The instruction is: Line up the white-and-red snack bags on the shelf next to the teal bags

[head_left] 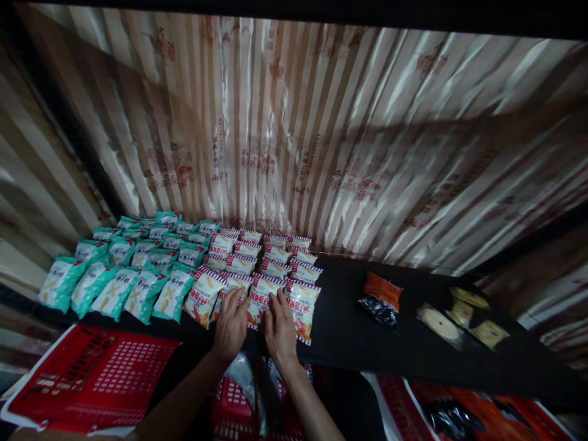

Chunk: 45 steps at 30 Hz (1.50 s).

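Observation:
Both my hands reach over the front row of cream snack bags with red lettering and striped top edges. My left hand (pixel 232 324) rests its outstretched fingers on the front of one cream snack bag (pixel 237 282), covering much of it. Beside it, my right hand (pixel 281 331) lies with fingers extended on the lower part of the neighbouring bag (pixel 264 288). Neither hand is wrapped round a bag. Just right of my right hand leans another cream bag (pixel 302 306). More cream bags (pixel 274 268) stand in rows behind.
Rows of teal snack bags (pixel 114 293) fill the left of the black shelf (pixel 340 343). An orange-and-black packet (pixel 382 297), a round pale packet (pixel 441 324) and small yellow packets (pixel 489 334) lie rightward. Red baskets (pixel 124 367) stand below the front edge; striped sheeting (pixel 298 122) hangs behind.

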{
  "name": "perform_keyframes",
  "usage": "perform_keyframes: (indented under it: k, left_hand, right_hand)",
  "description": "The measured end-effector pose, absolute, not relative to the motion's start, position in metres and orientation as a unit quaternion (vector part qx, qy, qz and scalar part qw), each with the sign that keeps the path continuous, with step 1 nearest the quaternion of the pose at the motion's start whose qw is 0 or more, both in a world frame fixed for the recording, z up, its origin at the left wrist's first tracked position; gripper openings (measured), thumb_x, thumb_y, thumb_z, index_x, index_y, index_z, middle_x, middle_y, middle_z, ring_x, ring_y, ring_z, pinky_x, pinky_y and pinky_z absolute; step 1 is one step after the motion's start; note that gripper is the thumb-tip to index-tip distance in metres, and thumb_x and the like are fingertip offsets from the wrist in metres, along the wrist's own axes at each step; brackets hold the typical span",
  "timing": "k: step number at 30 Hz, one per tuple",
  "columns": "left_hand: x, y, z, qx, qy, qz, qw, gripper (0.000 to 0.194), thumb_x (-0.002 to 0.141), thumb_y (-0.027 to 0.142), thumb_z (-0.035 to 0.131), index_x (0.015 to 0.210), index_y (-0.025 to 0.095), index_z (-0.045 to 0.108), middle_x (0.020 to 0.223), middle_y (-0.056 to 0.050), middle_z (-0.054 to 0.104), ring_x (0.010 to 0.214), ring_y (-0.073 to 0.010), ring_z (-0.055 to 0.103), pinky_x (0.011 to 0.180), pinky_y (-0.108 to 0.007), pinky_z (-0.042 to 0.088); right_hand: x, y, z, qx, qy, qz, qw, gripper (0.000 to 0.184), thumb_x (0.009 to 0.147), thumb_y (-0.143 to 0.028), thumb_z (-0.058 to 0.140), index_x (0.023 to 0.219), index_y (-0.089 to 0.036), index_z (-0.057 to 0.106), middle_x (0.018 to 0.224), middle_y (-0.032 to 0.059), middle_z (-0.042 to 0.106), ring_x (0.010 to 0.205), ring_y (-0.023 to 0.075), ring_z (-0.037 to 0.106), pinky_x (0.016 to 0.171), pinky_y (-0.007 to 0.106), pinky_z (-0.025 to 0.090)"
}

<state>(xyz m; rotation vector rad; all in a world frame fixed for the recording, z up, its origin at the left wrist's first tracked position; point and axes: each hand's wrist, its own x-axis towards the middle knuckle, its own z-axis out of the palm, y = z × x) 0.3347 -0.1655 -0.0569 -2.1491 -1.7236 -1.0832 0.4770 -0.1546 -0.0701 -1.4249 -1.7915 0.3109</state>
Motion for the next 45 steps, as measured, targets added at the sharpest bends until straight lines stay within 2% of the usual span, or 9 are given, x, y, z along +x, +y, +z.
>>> perform_keyframes:
  k: [10, 15, 20, 23, 27, 30, 33, 38, 45]
  left_hand:
    - [0.338, -0.169, -0.063, -0.735, -0.573, -0.349, 0.101, 0.032, 0.085, 0.009, 0.039, 0.107, 0.017, 0.061, 0.123, -0.01, 0.054, 0.12, -0.0256, 0.041, 0.097, -0.044, 0.043]
    - [0.341, -0.154, -0.043, -0.734, -0.569, -0.357, 0.1, 0.031, 0.084, 0.007, 0.04, 0.103, 0.017, 0.062, 0.12, -0.009, 0.056, 0.119, -0.0255, 0.042, 0.097, -0.045, 0.042]
    - [0.338, -0.125, -0.018, -0.748, -0.557, -0.352, 0.081, 0.028, 0.084, 0.009, 0.042, 0.1, 0.017, 0.063, 0.118, -0.008, 0.056, 0.123, -0.0259, 0.037, 0.1, -0.044, 0.041]
    - [0.337, -0.112, -0.013, -0.754, -0.554, -0.343, 0.079, 0.028, 0.083, 0.007, 0.041, 0.096, 0.017, 0.064, 0.116, -0.009, 0.057, 0.122, -0.0261, 0.038, 0.1, -0.044, 0.041]
    - [0.336, -0.105, -0.016, -0.76, -0.555, -0.329, 0.078, 0.027, 0.082, 0.008, 0.042, 0.095, 0.015, 0.064, 0.114, -0.01, 0.057, 0.122, -0.0268, 0.038, 0.1, -0.045, 0.04]
    - [0.336, -0.104, -0.017, -0.764, -0.552, -0.327, 0.073, 0.027, 0.081, 0.007, 0.041, 0.094, 0.014, 0.064, 0.114, -0.01, 0.058, 0.122, -0.0268, 0.037, 0.101, -0.045, 0.039]
    - [0.336, -0.103, -0.017, -0.766, -0.553, -0.321, 0.065, 0.028, 0.081, 0.008, 0.041, 0.095, 0.014, 0.064, 0.114, -0.011, 0.058, 0.122, -0.0272, 0.036, 0.102, -0.046, 0.039]
    - [0.335, -0.096, -0.012, -0.763, -0.563, -0.312, 0.051, 0.032, 0.079, 0.006, 0.041, 0.097, 0.015, 0.066, 0.113, -0.01, 0.059, 0.122, -0.0271, 0.038, 0.102, -0.046, 0.038]
    - [0.332, -0.071, -0.004, -0.768, -0.582, -0.268, 0.0, 0.03, 0.079, 0.006, 0.044, 0.098, 0.014, 0.066, 0.108, -0.01, 0.063, 0.117, -0.0254, 0.041, 0.101, -0.041, 0.037]
  right_hand:
    - [0.49, -0.155, -0.057, -0.543, -0.737, 0.085, 0.393, 0.04, 0.09, -0.023, 0.037, 0.126, -0.014, 0.047, 0.14, 0.0157, 0.037, 0.129, 0.024, 0.036, 0.103, 0.046, 0.037]
    - [0.512, -0.126, -0.035, -0.523, -0.762, 0.032, 0.381, 0.036, 0.089, -0.021, 0.036, 0.121, -0.014, 0.052, 0.129, 0.014, 0.05, 0.121, 0.0225, 0.043, 0.101, 0.043, 0.038]
    - [0.527, -0.083, -0.011, -0.558, -0.782, 0.034, 0.276, 0.035, 0.088, -0.019, 0.037, 0.119, -0.014, 0.054, 0.116, 0.012, 0.061, 0.11, 0.0224, 0.051, 0.095, 0.037, 0.042]
    - [0.528, -0.066, 0.002, -0.583, -0.786, 0.051, 0.2, 0.037, 0.089, -0.021, 0.036, 0.122, -0.015, 0.051, 0.118, 0.0119, 0.06, 0.109, 0.0215, 0.053, 0.093, 0.033, 0.041]
    - [0.522, -0.059, 0.017, -0.598, -0.788, 0.069, 0.131, 0.04, 0.092, -0.027, 0.031, 0.128, -0.018, 0.045, 0.115, 0.0109, 0.061, 0.095, 0.0212, 0.061, 0.079, 0.03, 0.044]
    - [0.515, -0.059, 0.022, -0.592, -0.795, 0.074, 0.104, 0.038, 0.093, -0.031, 0.029, 0.124, -0.02, 0.048, 0.112, 0.0098, 0.063, 0.087, 0.021, 0.064, 0.072, 0.029, 0.044]
    - [0.509, -0.057, 0.022, -0.576, -0.805, 0.088, 0.112, 0.035, 0.093, -0.033, 0.03, 0.114, -0.02, 0.055, 0.108, 0.0095, 0.063, 0.088, 0.0201, 0.063, 0.073, 0.028, 0.043]
    - [0.508, -0.049, 0.017, -0.547, -0.81, 0.129, 0.164, 0.031, 0.093, -0.027, 0.032, 0.096, -0.016, 0.06, 0.096, 0.0083, 0.065, 0.086, 0.0156, 0.061, 0.076, 0.023, 0.041]
    - [0.511, -0.042, 0.013, -0.546, -0.805, 0.149, 0.18, 0.033, 0.093, -0.027, 0.032, 0.089, -0.015, 0.062, 0.086, 0.0075, 0.065, 0.079, 0.0148, 0.06, 0.075, 0.023, 0.041]
